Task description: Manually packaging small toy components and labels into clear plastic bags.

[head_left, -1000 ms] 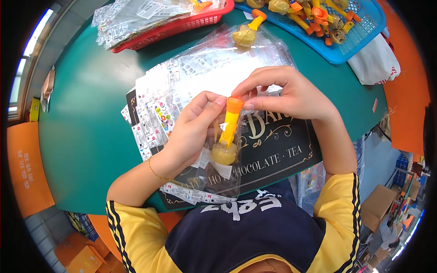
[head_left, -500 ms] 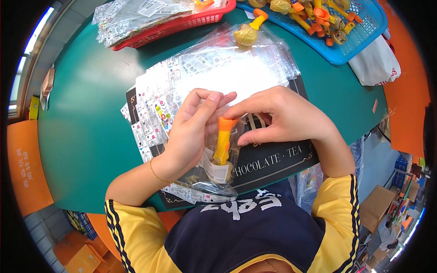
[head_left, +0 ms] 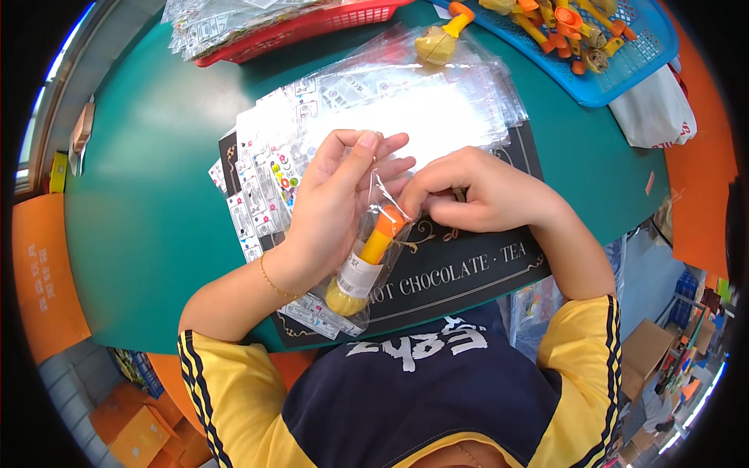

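A clear plastic bag (head_left: 380,191) hangs between my hands with a yellow toy (head_left: 378,245) inside it. The toy has an orange cup-shaped end at the top and a rounded yellow end at the bottom; a white label (head_left: 359,276) wraps its lower part. My left hand (head_left: 331,195) pinches the bag's upper edge between thumb and forefinger, its other fingers stretched behind the film. My right hand (head_left: 484,191) has its fingers curled, thumb and forefinger pinching the bag's side by the orange end. Beneath lies a stack of flat printed clear bags (head_left: 273,183).
Another yellow and orange toy (head_left: 435,48) lies on the stack's far end. A blue basket (head_left: 601,100) of similar toys stands far right, a red basket (head_left: 304,35) piled with printed bags far left. A black lettered mat (head_left: 437,273) lies on the green table (head_left: 156,195).
The toy has slid lower in the bag and now tilts, its rounded end toward the lower left. My right hand's fingers have closed on the bag's side. The head view has shifted slightly.
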The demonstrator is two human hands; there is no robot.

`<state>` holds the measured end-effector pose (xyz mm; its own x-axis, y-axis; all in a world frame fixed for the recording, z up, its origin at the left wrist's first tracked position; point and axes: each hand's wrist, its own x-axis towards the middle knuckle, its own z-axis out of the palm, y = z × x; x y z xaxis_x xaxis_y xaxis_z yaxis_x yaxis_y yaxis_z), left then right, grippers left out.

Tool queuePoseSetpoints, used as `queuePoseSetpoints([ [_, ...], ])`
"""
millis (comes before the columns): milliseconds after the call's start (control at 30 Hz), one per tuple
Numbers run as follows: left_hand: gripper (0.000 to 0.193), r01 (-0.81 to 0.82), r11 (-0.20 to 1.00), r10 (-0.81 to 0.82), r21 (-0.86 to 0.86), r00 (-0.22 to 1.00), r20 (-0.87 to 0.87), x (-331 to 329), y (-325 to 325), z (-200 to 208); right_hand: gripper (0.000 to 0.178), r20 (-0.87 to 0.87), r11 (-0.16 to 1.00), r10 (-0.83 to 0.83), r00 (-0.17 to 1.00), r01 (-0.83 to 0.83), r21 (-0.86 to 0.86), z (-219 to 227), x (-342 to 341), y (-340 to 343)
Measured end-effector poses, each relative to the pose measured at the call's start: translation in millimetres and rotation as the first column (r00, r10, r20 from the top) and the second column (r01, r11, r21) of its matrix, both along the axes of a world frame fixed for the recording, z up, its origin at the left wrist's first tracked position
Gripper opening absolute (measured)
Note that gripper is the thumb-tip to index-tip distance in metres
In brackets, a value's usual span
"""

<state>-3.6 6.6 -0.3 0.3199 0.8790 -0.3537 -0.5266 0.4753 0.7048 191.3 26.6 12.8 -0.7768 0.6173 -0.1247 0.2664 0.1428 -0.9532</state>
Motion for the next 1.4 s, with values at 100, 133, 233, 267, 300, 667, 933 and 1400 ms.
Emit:
queuePoseSetpoints([
  [100, 0.015, -0.004, 1.000, 0.004, 0.004, 0.999, 0.042, 1, -1, -2, 0.018, 0.016, 0.998, -0.002, 1.000, 0.003, -0.060, 13, -5, -2],
  [133, 0.015, -0.001, 1.000, 0.000, 0.013, 0.997, 0.080, 2, -1, -2, 0.018, 0.014, 0.998, 0.002, 1.000, -0.001, -0.063, 11, -6, -3],
  [233, 0.018, -0.008, 1.000, 0.007, 0.007, 0.997, 0.074, 2, -2, -4, 0.025, -0.023, 0.998, -0.016, 1.000, 0.015, -0.057, 7, -9, -3],
  [267, 0.018, -0.014, 1.000, 0.014, 0.003, 0.997, 0.070, 2, -1, -3, 0.025, -0.026, 0.998, -0.010, 1.000, 0.008, -0.061, 4, -8, -2],
  [300, 0.019, -0.002, 1.000, 0.002, 0.025, 1.000, 0.024, 3, -1, -1, 0.019, -0.046, 0.995, -0.028, 0.999, 0.024, -0.095, 0, -6, -3],
  [667, 0.019, 0.040, 0.997, -0.038, 0.062, 0.999, -0.033, 1, 6, -4, 0.007, -0.173, 1.000, -0.006, 0.985, 0.007, 0.004, -13, -5, 1],
  [933, 0.041, 0.264, 0.961, -0.246, 0.086, 0.953, -0.177, -8, 8, 1, 0.006, -0.122, 0.997, -0.072, 0.990, 0.073, 0.008, -4, 14, 11],
  [1400, 0.039, 0.293, 0.954, -0.276, 0.063, 0.940, -0.200, -7, 2, 5, 0.012, -0.103, 0.978, -0.154, 0.983, 0.137, -0.154, 7, 30, 18],
])
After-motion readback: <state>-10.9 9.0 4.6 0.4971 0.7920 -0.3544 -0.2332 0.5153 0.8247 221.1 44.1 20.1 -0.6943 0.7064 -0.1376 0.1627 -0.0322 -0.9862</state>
